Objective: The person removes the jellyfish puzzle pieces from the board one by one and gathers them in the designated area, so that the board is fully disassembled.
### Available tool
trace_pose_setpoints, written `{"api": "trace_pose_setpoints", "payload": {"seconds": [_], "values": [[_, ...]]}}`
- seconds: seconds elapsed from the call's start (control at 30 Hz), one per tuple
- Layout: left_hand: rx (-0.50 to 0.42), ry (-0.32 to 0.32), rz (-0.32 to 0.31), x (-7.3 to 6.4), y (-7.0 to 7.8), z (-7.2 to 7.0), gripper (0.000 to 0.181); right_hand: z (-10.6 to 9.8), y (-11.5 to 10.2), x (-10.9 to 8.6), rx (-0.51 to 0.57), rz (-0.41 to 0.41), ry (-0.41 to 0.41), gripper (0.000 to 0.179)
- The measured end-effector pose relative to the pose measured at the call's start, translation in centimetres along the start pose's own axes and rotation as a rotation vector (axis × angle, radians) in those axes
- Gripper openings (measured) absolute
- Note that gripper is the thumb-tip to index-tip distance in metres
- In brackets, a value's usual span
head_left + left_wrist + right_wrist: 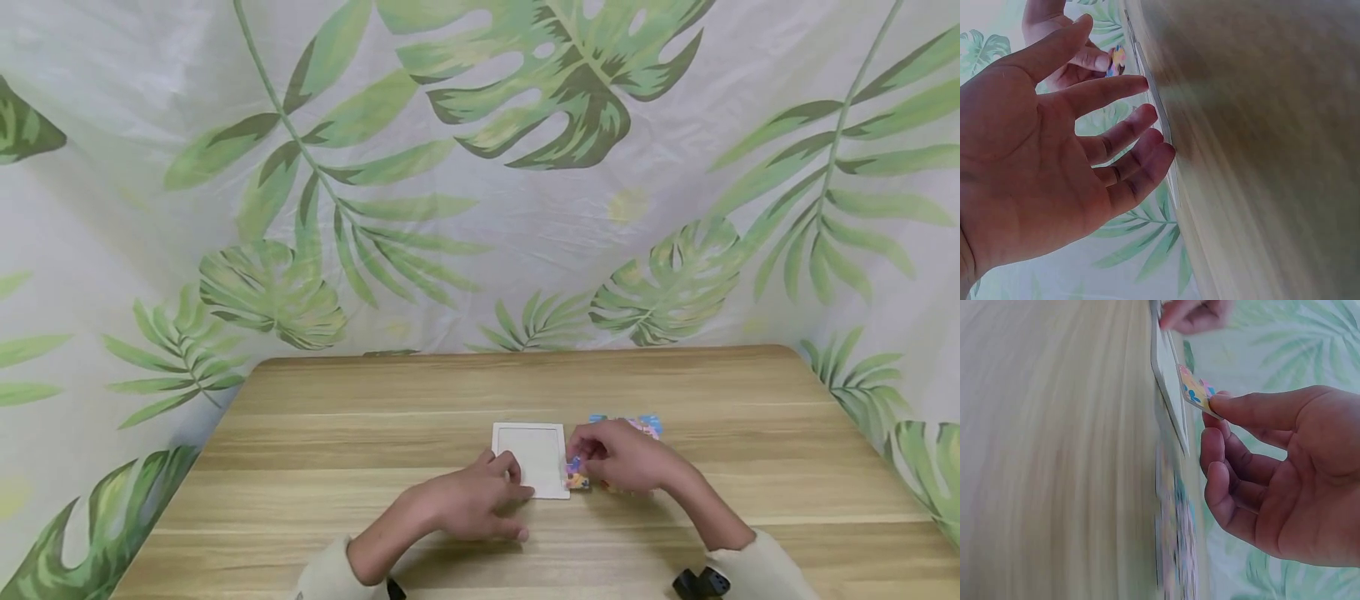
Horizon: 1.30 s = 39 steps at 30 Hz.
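A white puzzle tray (534, 446) with a raised border lies flat on the table, its inside bare. My left hand (472, 504) is at its near left side, fingers spread and loosely bent, fingertips at the tray's edge in the left wrist view. Between thumb and forefinger, my right hand (630, 457) pinches a colourful puzzle piece (1194, 390) by its edge. This piece is tilted and held close over the tray's right border. More printed puzzle pieces (651, 425) lie just right of the tray, partly hidden beneath the right hand.
The wooden table (337, 425) stretches out on both sides of the tray. Behind it hangs a pale cloth (540, 225) printed with green leaves. A black strap piece (701, 582) shows at the right sleeve.
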<state>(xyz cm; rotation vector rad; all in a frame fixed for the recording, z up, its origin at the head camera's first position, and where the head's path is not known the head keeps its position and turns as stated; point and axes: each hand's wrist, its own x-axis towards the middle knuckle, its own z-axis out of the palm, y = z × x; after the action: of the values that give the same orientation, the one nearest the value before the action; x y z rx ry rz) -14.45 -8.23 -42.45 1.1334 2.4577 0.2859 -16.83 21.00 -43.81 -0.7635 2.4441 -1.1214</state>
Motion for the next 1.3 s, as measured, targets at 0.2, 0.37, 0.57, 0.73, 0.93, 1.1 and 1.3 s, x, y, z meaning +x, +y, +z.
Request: {"api": "trace_pose_setpoints", "payload": {"seconds": [0.2,0.37,0.57,0.73,0.93,1.1,1.3], "values": [[0.016,0.008,-0.007,-0.4,0.1,0.1,0.054,-1.6,1.7,-2.5,0.038,-0.011,0.009,0.009],[0.042,0.014,0.006,-0.4,0.0,0.2,0.051,-2.5,2.9,-4.1,0.087,0.0,0.0,0.015],[0.043,0.009,-0.001,-0.4,0.0,0.2,0.053,-3.3,4.0,-5.6,0.037,-0.012,0.039,0.018],[0.049,0.008,0.008,-0.4,0.0,0.1,0.052,-3.9,4.9,-6.5,0.004,0.001,0.056,0.014],[0.031,0.005,0.01,-0.4,-0.1,0.1,0.051,-4.4,6.0,-7.6,0.02,0.007,0.058,0.013],[0.03,0.006,0.012,-0.3,-0.2,0.1,0.051,-4.7,6.5,-8.3,0.025,0.031,0.053,0.011],[0.03,0.007,0.005,-0.4,-0.2,0.2,0.054,-4.8,6.8,-8.6,0.016,0.043,0.053,0.013]]}}
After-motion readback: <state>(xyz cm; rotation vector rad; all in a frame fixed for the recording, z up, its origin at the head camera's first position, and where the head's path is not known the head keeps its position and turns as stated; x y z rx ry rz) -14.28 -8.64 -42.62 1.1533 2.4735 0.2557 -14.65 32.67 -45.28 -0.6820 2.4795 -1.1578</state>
